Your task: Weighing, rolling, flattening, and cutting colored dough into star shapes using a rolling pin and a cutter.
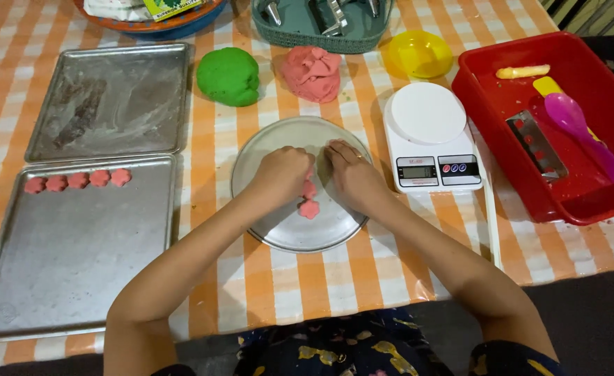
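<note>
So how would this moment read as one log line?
left hand: on pink dough flowers | right hand: beside | round metal plate | five on tray

Both hands, left hand point(282, 174) and right hand point(352, 175), are pressing pink dough pieces point(309, 202) on round metal plate point(300, 182), mid-table near the front edge; five pink shapes point(77, 180) are sitting along the near tray's point(70, 264) far edge.

Pink flower-shaped dough pieces point(309, 207) (on plate)
</note>
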